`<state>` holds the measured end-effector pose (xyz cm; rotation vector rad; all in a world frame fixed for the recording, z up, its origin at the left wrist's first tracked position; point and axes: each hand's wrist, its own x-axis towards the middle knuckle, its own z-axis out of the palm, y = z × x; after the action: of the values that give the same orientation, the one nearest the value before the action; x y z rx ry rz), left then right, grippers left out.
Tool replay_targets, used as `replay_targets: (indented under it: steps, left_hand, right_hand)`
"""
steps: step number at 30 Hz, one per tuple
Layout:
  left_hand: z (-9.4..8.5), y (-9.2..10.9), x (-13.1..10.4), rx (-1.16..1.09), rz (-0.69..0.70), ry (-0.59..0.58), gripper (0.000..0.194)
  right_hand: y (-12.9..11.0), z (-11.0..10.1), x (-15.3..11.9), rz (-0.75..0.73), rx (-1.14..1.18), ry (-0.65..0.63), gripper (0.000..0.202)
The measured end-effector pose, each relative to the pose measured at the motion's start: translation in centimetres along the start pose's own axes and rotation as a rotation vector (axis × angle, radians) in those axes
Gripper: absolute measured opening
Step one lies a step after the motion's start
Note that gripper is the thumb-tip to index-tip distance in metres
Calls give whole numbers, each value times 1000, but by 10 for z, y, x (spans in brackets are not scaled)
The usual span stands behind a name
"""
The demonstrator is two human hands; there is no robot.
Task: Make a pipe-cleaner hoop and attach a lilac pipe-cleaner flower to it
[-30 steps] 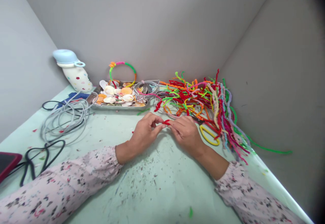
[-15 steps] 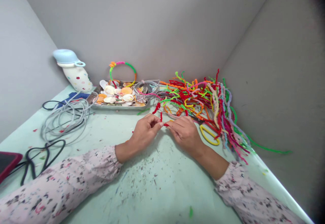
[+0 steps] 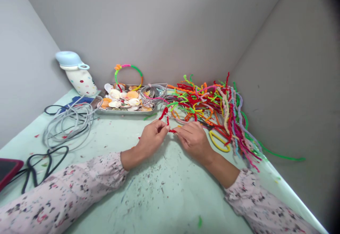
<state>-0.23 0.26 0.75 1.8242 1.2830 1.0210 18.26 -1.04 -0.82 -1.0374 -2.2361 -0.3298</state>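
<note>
- From my remote seat I look down through the head camera at two bare hands near the middle of the surface [image 3: 191,205], their fingertips facing one another with a narrow gap between.
- The left hand [image 3: 152,135] is pinched narrow, thumb against fingers, on a fuzzy red stem [image 3: 172,131].
- The right hand [image 3: 195,138] is pinched narrow too, fingertips on the other side of the same red stem; I cannot tell how much of it the fingers hide.
- The relation I judge to matter most: the short bare length between the hands lies with its long axis roughly left to right, directly in line from one pinch to the other.
- A red tip [image 3: 168,120] stands up beside the left fingertips, nearly square to that length, so the left hand is nearer to it than the right.
- Just beyond the left hand I see a curled red piece [image 3: 163,113]; I cannot tell whether it joins the held stem.
- A heap of coloured stems [image 3: 209,103] lies beyond and to the right, nearer the right hand.
- Past the left hand sits a metal tray [image 3: 124,113] of shells [image 3: 132,95], well apart from the red stem.
</note>
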Motion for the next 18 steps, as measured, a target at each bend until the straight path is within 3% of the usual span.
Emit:
replay_targets:
  steps: [7,13,18]
  left_hand:
    - [2,-3,0,-113,-54,-38,25]
    - [1,-3,-4,-1,120,49,17]
    - [1,-4,-6,90,315,87,20]
  right_hand:
    - [1,2,0,18,20,-5,18]
    - [4,2,0,95,38,6,19]
    - [3,2,0,105,47,11,19]
